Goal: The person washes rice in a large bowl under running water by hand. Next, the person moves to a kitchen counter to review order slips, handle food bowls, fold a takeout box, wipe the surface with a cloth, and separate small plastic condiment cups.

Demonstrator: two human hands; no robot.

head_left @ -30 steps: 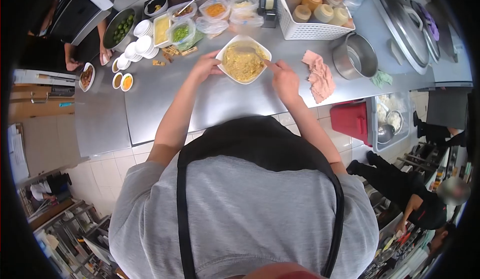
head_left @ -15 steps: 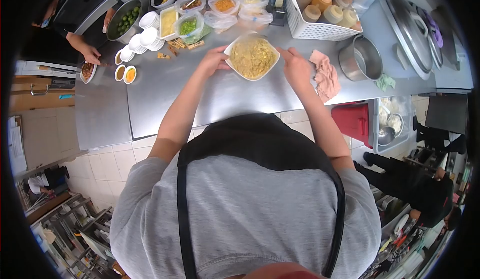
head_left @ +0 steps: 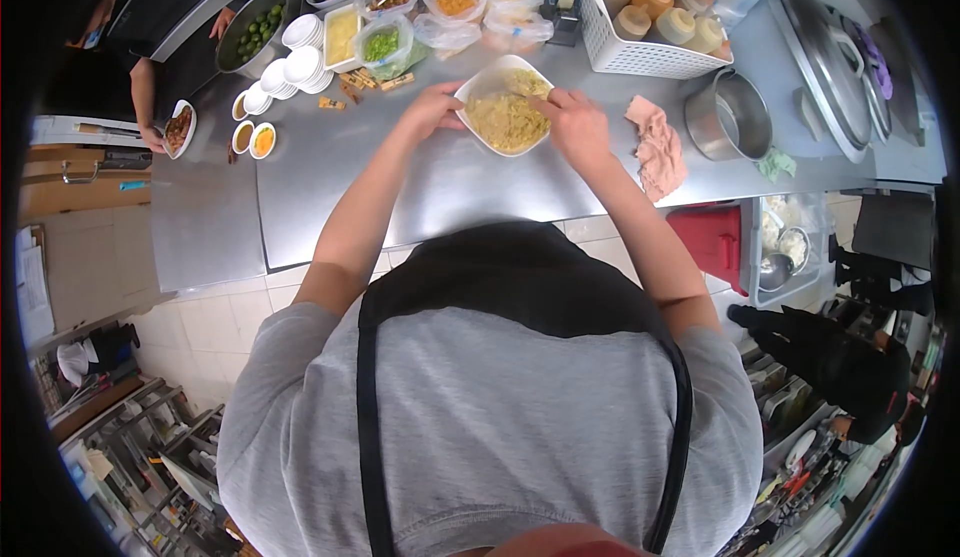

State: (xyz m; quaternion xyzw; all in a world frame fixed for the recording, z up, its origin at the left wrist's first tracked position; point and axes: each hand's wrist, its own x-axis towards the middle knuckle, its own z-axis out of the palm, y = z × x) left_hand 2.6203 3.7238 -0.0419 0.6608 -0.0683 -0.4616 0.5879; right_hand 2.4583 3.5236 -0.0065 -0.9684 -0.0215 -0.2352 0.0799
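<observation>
A white, rounded-square bowl (head_left: 480, 84) of yellowish, crumbly food (head_left: 505, 122), possibly fried rice, is in front of me over the steel counter. My left hand (head_left: 434, 112) grips the bowl's left rim, thumb on the near side. At the right rim, my right hand (head_left: 576, 125) has its fingers curled together and reaching in over the food. Whatever is pinched in those fingers, if anything, is hidden. A crumpled pink cloth (head_left: 657, 149) lies right of my right hand.
Behind the bowl stand tubs of chopped green onion (head_left: 382, 45) and shredded orange food (head_left: 456, 3). A bottle basket (head_left: 655, 59) and steel pot (head_left: 728, 117) are at right. Stacked white lids (head_left: 305, 65), sauce cups (head_left: 262, 141) and a co-worker's hand (head_left: 152, 139) holding a bowl (head_left: 181, 129) are left.
My right hand has moved left, from the bowl's right corner to over the food. More bare white bowl shows at the far side. The co-worker's hand has shifted down along its bowl.
</observation>
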